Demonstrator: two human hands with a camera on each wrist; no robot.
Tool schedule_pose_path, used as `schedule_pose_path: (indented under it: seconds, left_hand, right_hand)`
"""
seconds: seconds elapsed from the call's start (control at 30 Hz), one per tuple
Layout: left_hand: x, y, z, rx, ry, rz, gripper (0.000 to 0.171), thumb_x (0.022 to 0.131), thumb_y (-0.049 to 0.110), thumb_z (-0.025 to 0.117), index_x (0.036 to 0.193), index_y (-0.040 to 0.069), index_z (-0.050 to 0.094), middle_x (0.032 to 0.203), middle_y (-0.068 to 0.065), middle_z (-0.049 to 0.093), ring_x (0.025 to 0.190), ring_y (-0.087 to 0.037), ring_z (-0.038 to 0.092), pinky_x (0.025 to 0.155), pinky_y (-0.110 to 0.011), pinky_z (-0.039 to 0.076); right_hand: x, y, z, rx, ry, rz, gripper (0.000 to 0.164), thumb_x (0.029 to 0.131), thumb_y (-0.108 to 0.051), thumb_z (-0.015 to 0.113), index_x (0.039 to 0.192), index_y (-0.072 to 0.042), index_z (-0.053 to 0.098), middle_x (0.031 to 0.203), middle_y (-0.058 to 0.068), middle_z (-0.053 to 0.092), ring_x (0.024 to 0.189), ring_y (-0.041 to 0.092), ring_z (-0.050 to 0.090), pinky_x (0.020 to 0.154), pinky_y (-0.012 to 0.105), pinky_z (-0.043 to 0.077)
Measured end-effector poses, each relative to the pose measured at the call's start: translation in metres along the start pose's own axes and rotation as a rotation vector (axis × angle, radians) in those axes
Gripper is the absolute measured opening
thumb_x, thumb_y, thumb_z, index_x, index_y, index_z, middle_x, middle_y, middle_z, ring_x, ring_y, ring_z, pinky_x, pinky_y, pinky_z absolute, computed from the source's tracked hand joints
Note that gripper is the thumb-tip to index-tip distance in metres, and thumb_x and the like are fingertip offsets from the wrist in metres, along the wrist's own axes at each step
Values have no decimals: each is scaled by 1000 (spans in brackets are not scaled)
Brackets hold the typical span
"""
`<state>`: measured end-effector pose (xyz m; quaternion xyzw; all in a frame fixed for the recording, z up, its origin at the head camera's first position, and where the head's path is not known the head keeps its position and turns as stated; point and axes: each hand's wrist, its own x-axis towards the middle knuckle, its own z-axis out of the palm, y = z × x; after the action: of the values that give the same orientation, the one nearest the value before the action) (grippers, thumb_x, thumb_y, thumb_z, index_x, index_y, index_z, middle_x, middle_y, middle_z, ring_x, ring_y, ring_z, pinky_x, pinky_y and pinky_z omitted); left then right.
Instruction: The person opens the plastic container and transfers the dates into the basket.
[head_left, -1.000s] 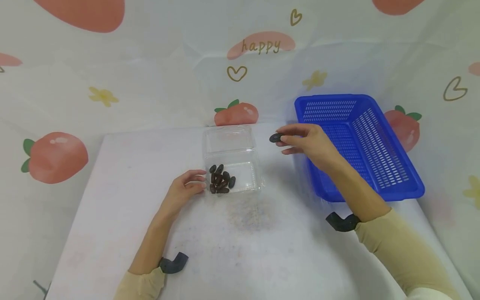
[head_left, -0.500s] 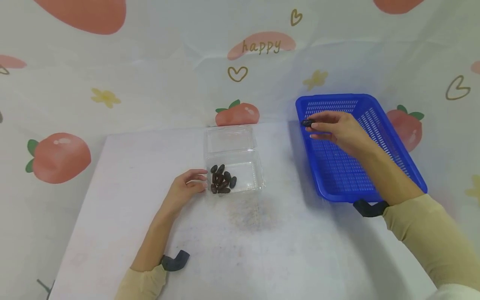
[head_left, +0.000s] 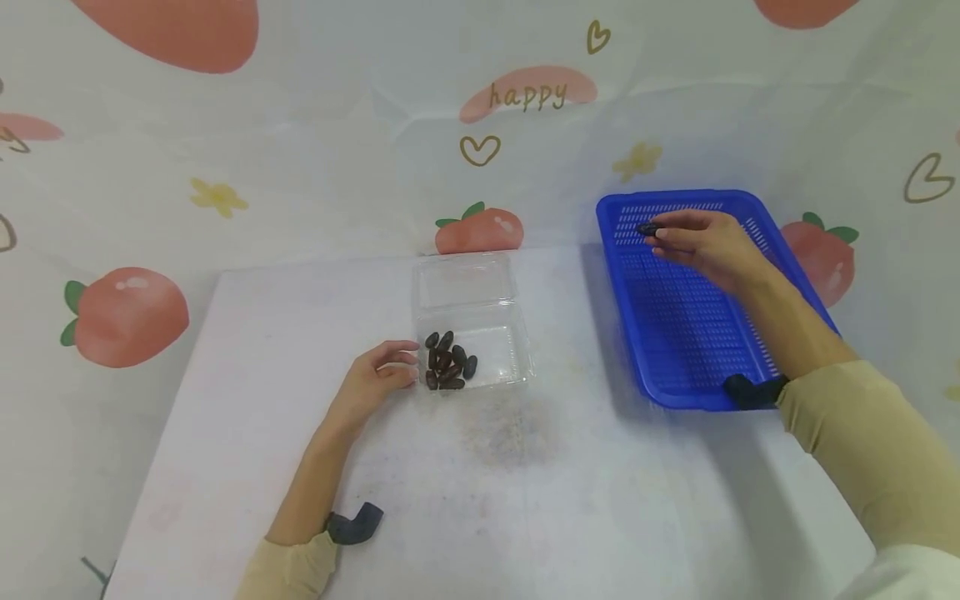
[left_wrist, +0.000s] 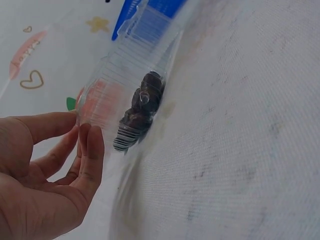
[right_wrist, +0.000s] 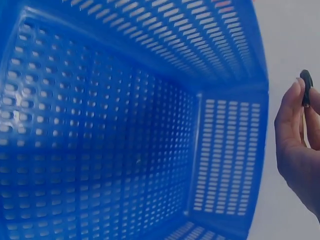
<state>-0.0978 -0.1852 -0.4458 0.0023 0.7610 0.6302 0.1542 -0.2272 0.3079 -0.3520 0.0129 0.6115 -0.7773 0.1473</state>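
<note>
Pinching one dark oval piece (head_left: 647, 228) between fingertips of the right hand (head_left: 716, 247), over the far part of the blue basket (head_left: 628, 325). Pinching also the left edge of the open clear container (head_left: 497, 354) with the left hand (head_left: 371, 379); inside, gathered leftward, more dark pieces (head_left: 444, 359). Below, white bench (head_left: 570, 500).

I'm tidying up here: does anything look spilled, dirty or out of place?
A brownish smudge marks the white cloth in front of the clear container, odd against the pale fabric. Nothing looks spilled: the dark oval pieces lie inside the container, and the right hand holds another.
</note>
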Motion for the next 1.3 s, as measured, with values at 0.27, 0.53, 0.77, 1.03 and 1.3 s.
schedule_pose_path:
  seconds: [0.27,0.53,0.77,1.03,1.3]
  left_hand:
    - [-2,-3,2,4,-2,-14,45,92,4,67,135,-1,54,117,-22,58,96,-26,66,86,-27,55]
    - [-1,-5,2,6,-9,-11,45,93,4,67,135,-1,54,117,-22,57,96,-25,65,87,-27,55]
    - [-1,-5,2,3,-2,-23,45,92,4,67,135,0,54,117,-22,57,94,-22,65,86,-26,55]
    - [0,-3,3,-14,1,-13,44,92,2,66,135,-2,54,117,-25,57,90,-16,65,86,-26,55]
    - [0,0,2,-13,13,-12,44,92,2,66,134,-1,55,116,-22,57,91,-19,65,86,-26,55]
  right_hand:
    - [18,19,-22,2,8,23,22,96,7,57,110,-1,72,103,10,72,91,20,73,82,29,58]
    - [36,40,-37,-113,25,61,19,97,5,56,109,-1,69,98,6,72,89,16,72,85,27,57]
    - [45,54,-44,-189,32,113,20,98,7,54,114,2,66,91,4,74,85,14,72,84,29,57]
    - [48,65,-48,-235,47,168,22,96,8,56,118,10,60,89,5,73,84,14,72,83,29,58]
    - [56,70,-42,-374,86,152,24,94,2,64,117,8,67,86,-2,74,79,9,72,77,25,58]
